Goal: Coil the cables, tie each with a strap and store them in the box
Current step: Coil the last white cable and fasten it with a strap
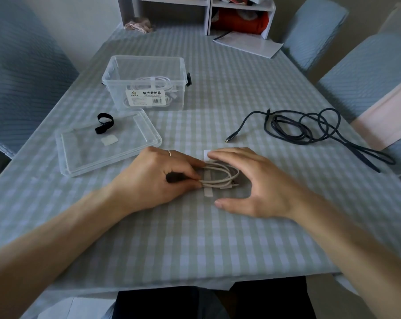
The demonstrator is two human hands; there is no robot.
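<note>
A clear plastic box on the checked table carries a label reading "欧式收纳盒" and holds tied white cables. In front, the left hand pinches a coiled white cable lying across a white strap. The right hand arches over it, fingers spread. A loose black cable lies to the right.

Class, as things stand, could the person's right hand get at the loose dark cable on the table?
Probably yes: the right hand hovers open over the coiled white cable, and the loose dark cable lies uncovered on the checked tablecloth beyond it, nothing between.
</note>
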